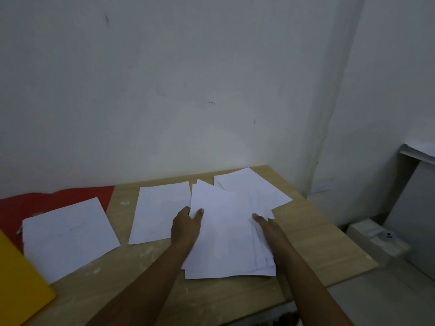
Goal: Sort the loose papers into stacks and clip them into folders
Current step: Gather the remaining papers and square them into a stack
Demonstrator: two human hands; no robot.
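A loose pile of white papers (226,234) lies in the middle of the wooden table (306,243). My left hand (187,225) pinches the pile's left edge, thumb on top of the top sheet. My right hand (264,223) rests flat with straight fingers on the pile's right side. Left of the pile sits a single white stack (157,212). Another stack of sheets (68,236) lies on a red folder (58,196) at the far left. A yellow folder (21,283) is at the near left corner. More white sheets (249,184) lie behind the pile.
The table stands against a pale wall (188,90). Past the right edge, on the floor, a white box (376,238) and a white board (416,208) lean by a shelf with papers (419,149).
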